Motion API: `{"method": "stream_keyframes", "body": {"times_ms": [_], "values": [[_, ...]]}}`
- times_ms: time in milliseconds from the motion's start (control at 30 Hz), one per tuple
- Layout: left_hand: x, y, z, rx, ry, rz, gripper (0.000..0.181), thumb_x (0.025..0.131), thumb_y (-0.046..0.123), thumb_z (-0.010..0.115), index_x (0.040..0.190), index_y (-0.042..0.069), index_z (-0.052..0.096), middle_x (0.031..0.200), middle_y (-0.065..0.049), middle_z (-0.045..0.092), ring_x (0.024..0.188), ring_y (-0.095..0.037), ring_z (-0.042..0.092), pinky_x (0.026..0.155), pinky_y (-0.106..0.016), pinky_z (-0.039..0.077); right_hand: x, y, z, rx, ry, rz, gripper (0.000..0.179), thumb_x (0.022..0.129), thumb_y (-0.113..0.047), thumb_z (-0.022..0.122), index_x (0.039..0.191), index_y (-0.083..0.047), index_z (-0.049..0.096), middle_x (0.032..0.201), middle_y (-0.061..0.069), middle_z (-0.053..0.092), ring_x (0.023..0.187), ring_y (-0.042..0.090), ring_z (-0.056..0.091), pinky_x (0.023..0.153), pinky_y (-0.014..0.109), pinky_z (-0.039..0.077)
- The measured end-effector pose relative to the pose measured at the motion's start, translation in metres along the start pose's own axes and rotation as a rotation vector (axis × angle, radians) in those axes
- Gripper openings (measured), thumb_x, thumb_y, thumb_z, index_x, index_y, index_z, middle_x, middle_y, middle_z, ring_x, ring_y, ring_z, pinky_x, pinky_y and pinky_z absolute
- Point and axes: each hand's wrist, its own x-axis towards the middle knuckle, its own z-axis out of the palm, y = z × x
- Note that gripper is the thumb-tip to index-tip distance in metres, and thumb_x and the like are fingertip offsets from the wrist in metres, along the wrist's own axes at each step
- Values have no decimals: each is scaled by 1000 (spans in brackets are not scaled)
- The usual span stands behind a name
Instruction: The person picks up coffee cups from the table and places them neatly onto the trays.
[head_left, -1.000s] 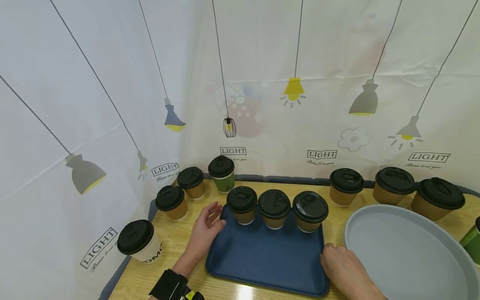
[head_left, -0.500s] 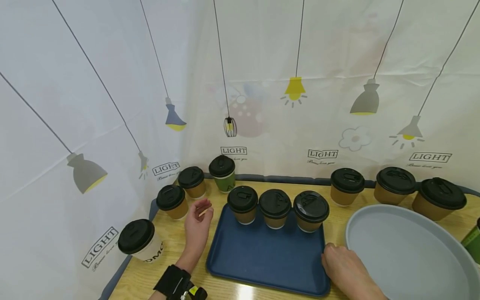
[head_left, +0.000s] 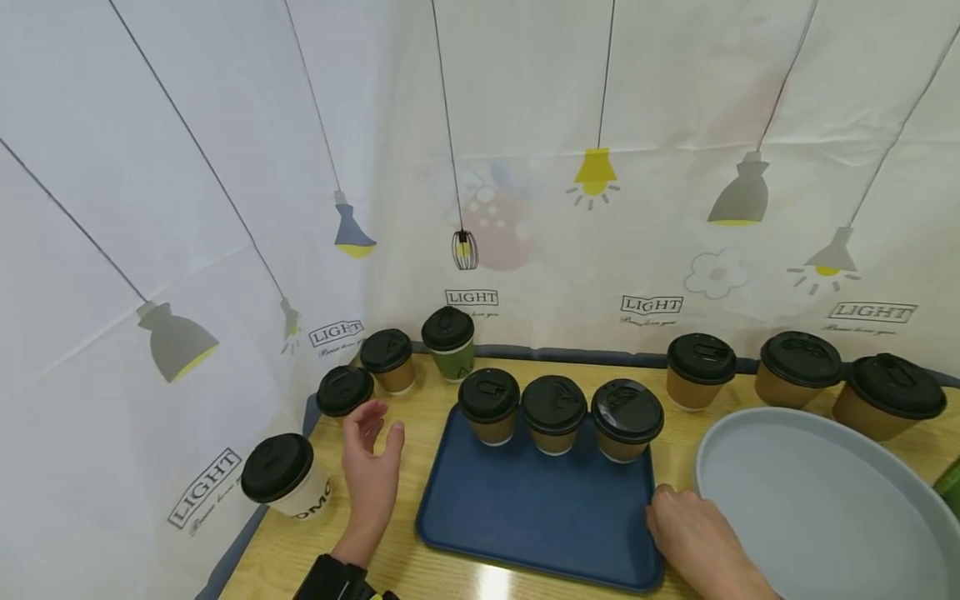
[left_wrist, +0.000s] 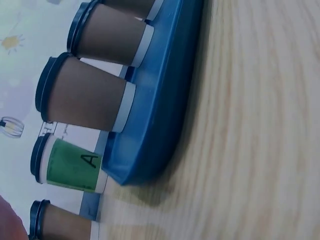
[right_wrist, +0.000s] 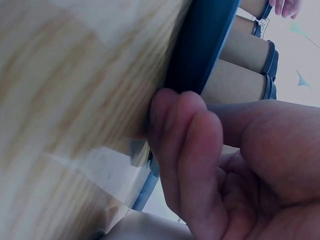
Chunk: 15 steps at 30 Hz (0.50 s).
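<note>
My left hand (head_left: 371, 475) is over the wood table, its fingers loosely bent and thumb apart, holding nothing. Just beyond its fingertips stands a brown paper cup with a black lid (head_left: 345, 389), partly covered by the hand. A white lettered cup (head_left: 300, 496) is to the hand's left. My right hand (head_left: 697, 533) grips the right rim of a blue tray (head_left: 536, 517); in the right wrist view its curled fingers (right_wrist: 200, 150) meet the tray's edge. Along the tray's far side stand three lidded brown cups (head_left: 553, 421), upright.
Behind the tray's left corner are a green cup (head_left: 453, 360) and another brown cup (head_left: 395, 375). Three brown cups (head_left: 693, 387) line the back right, behind a grey oval tray (head_left: 817, 500). A green object (head_left: 951, 487) shows at the right edge. A printed curtain (head_left: 555, 250) borders the table.
My left hand has left the blue tray's left edge and moved left toward the lidded brown cup. My right hand stays at the tray's right rim. The cups stand where they were.
</note>
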Motion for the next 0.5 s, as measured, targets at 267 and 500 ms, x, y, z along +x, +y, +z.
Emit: {"method": "stream_keyframes", "body": {"times_ms": [267,500], "values": [[1,9,-11,28,62,137,40,95,-13,64,132,-11,52,129,-21,54,121,-13,55,105,-19,45,1,4,1,8,5,-7,19,97,-6,63,80,1,60,67,13,58,61,32,63,55,50,53],[3,46,-18,136,158,344,40,85,-23,63,123,-18,53,121,-34,52,111,-26,53,95,-21,44,-1,2,0,10,23,-27,19,97,-6,64,79,1,60,67,13,59,62,34,64,55,51,53]]}}
